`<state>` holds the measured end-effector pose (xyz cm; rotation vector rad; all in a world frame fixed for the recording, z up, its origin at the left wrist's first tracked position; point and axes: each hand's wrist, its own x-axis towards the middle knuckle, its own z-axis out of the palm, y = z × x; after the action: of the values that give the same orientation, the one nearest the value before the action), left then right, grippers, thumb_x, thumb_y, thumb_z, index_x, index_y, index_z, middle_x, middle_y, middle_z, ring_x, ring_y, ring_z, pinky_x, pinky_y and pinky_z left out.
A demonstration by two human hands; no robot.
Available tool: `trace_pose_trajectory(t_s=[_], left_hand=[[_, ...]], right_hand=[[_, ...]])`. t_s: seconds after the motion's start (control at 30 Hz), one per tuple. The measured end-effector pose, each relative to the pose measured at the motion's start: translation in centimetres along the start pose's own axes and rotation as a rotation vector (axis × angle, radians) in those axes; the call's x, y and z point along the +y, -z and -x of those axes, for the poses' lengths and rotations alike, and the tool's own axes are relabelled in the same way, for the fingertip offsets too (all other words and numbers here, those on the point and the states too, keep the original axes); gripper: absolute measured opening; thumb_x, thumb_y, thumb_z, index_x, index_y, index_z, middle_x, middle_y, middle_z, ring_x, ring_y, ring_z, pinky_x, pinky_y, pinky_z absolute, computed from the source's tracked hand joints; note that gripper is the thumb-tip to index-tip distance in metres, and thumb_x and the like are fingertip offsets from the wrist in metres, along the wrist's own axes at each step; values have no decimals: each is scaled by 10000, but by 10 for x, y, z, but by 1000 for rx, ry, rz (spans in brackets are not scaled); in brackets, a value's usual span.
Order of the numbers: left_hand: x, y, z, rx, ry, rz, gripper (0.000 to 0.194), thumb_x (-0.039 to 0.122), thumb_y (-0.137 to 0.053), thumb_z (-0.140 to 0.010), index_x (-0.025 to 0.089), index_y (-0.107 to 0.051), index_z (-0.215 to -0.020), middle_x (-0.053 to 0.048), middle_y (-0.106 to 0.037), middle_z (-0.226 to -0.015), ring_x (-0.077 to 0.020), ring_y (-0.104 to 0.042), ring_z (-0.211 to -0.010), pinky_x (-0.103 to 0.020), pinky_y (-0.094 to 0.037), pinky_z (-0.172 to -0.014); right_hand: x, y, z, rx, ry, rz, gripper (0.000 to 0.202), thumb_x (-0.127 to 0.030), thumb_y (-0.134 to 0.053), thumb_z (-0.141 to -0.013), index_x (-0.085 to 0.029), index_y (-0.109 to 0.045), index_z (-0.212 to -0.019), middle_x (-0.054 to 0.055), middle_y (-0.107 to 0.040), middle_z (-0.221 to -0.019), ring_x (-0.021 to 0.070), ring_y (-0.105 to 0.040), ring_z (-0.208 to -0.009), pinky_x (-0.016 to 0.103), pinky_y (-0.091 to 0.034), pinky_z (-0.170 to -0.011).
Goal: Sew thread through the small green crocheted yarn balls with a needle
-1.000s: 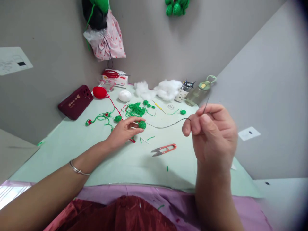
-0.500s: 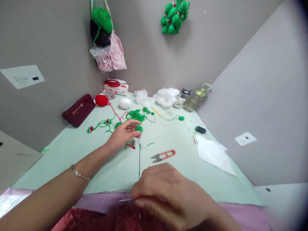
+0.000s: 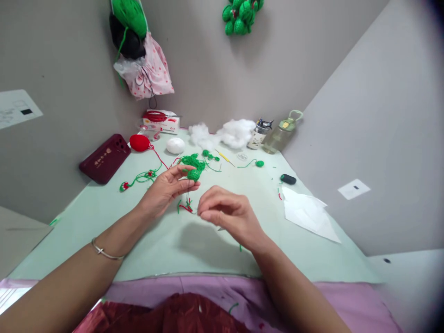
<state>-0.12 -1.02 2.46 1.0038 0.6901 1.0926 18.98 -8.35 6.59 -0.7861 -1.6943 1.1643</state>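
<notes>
Between the thumb and fingers of my left hand (image 3: 169, 187) is a small green crocheted ball (image 3: 193, 175), held above the table. A thin dark thread (image 3: 188, 190) hangs down from the ball. My right hand (image 3: 227, 210) is closed in a pinch on a thin needle (image 3: 195, 213), whose silvery end shows just past the fingertips. It hovers close to the ball, below and to its right. Thread snips lie under the right hand, almost wholly hidden; only a blade tip (image 3: 221, 229) shows. Red and green yarn scraps (image 3: 186, 207) lie below the ball.
Behind my hands lie tangled green yarn (image 3: 194, 162), a yellow crochet hook (image 3: 225, 157), white stuffing (image 3: 237, 133) and a red yarn ball (image 3: 139, 143). A phone (image 3: 105, 158) leans at left. A bottle (image 3: 282, 134) stands back right, near white paper (image 3: 308, 215).
My right hand has moved up and away from the table's front edge, toward the ball, and the taut thread has shortened. The ball is still in my left hand. The view has shifted slightly.
</notes>
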Motion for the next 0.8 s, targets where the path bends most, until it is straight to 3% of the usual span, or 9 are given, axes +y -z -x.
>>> trace_pose_trajectory(t_s=[0.1, 0.17, 0.43, 0.8], left_hand=[[-3, -1, 1, 15, -15, -63, 366, 266, -872, -721, 210, -695, -1036, 11, -701, -931, -152, -728, -838, -306, -591, -874], [-5, -1, 1, 16, -32, -103, 361, 274, -869, -725, 201, -684, -1026, 8, -713, -888, -152, -728, -813, -310, -586, -857], [-8, 1, 1, 13, -55, -134, 347, 282, -861, -738, 201, -661, -1011, 15, -731, -818, -145, -729, -780, -301, -577, -837], [-9, -8, 5, -10, -28, -5, 358, 274, -888, -694, 186, -612, -903, 36, -697, -785, -138, -714, -727, -321, -589, -808]], right_hand=[[14, 3, -4, 234, 6, 173, 99, -259, -707, -884, -199, -724, -808, 11, -635, -783, 107, -544, -669, 249, -437, -610], [21, 2, -5, 303, -6, 299, 113, -256, -669, -902, -194, -717, -821, 3, -622, -754, 97, -507, -617, 250, -414, -588], [28, -3, -3, 275, -11, 514, 130, -232, -602, -919, -192, -691, -834, 15, -664, -768, 105, -506, -613, 253, -411, -599], [36, -4, -4, 298, -26, 386, 130, -278, -598, -934, -194, -684, -883, 18, -671, -808, 118, -521, -644, 268, -425, -612]])
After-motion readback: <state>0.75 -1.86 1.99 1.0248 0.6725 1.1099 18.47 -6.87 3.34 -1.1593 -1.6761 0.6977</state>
